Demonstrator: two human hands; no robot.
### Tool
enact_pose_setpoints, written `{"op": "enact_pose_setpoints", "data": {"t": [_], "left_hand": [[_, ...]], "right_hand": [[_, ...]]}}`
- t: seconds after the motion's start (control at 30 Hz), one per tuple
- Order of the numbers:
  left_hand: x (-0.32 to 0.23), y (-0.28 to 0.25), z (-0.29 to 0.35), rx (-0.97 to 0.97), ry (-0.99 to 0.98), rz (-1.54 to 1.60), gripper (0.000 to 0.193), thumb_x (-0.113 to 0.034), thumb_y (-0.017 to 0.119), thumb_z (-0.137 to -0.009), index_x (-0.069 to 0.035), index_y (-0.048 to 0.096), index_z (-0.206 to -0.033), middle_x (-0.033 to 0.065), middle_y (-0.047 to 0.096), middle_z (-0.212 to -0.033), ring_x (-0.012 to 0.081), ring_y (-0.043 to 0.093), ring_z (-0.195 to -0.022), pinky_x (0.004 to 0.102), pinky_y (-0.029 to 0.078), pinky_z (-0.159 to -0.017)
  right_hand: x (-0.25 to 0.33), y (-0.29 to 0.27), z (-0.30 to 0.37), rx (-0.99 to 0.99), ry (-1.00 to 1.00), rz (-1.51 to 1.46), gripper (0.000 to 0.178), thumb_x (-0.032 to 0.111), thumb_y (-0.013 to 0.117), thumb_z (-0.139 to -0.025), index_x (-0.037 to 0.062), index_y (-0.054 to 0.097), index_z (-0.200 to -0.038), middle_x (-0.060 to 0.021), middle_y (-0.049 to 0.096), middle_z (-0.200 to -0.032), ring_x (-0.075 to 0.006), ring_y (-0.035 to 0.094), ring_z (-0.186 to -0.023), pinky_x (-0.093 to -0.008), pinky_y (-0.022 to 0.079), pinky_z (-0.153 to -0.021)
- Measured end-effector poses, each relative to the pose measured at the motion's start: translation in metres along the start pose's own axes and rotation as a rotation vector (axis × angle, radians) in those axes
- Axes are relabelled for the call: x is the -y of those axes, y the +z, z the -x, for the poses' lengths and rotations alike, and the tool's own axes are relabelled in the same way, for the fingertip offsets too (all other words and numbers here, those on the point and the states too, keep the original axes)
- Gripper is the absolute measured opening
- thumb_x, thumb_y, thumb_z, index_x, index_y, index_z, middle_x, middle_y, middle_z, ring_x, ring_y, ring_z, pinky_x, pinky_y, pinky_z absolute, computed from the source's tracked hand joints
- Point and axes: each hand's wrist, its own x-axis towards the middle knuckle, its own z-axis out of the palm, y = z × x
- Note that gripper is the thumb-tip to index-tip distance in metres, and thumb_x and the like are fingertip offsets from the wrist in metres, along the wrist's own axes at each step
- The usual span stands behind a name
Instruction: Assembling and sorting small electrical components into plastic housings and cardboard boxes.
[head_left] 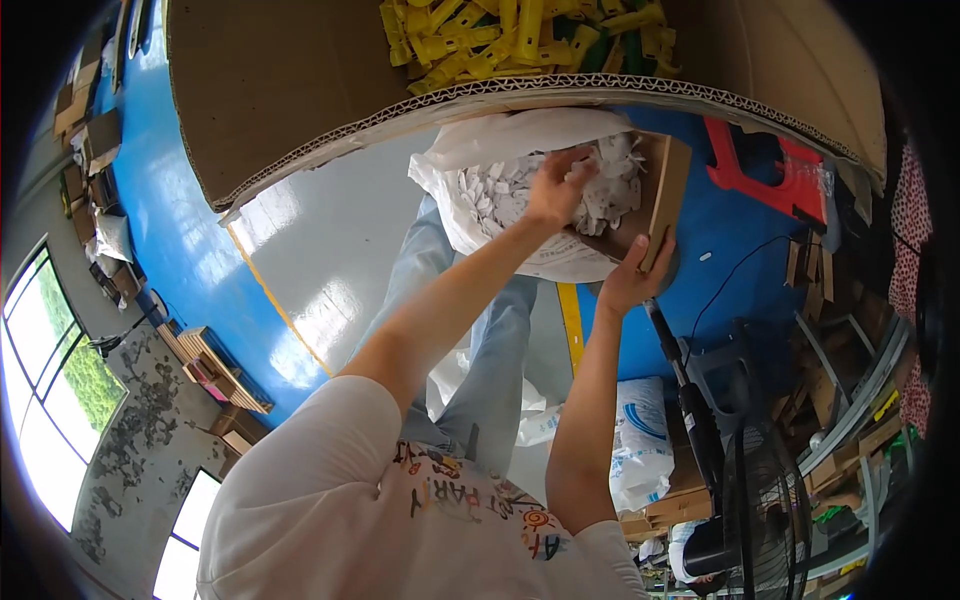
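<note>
A tilted cardboard box opens toward a white plastic sack in front of my legs. Small white pieces fill the sack's mouth and lie inside the box as well; their kind is too small to make out. Across the box's opening reaches my left hand, thumb and fingers apart among the pieces, its fingertips partly blurred. My right hand grips the lower near edge of the box, fingers on its outer side.
Beyond the sack stands a large carton with yellow plastic parts inside. A red plastic frame is to the right. Nearer on the right are a black fan, its pole and a white printed bag.
</note>
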Motion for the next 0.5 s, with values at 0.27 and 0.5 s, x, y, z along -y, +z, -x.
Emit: {"op": "enact_pose_setpoints", "data": {"t": [0.27,0.5], "left_hand": [[0.151,-0.111,-0.076,-0.494,0.006,-0.749,0.047,-0.037,0.046,-0.087,-0.007,0.049,-0.124,0.0198,0.047,-0.127,0.0348,0.044,-0.117,0.0408,0.036,-0.096],[0.133,-0.130,-0.082,-0.304,-0.110,-0.531,0.049,-0.037,0.048,-0.087,-0.006,0.047,-0.125,0.0199,0.044,-0.130,0.0325,0.042,-0.119,0.0405,0.034,-0.097]], "right_hand": [[-0.006,0.013,0.005,0.017,0.107,-0.149,0.051,0.033,0.051,-0.092,0.0005,0.041,-0.131,-0.0167,0.047,-0.127,-0.0240,0.051,-0.108,-0.0328,0.044,-0.089],[-0.023,0.020,0.001,0.063,0.073,-0.216,0.051,0.031,0.051,-0.092,0.0008,0.040,-0.132,-0.0165,0.049,-0.126,-0.0247,0.052,-0.108,-0.0323,0.044,-0.087]]}}
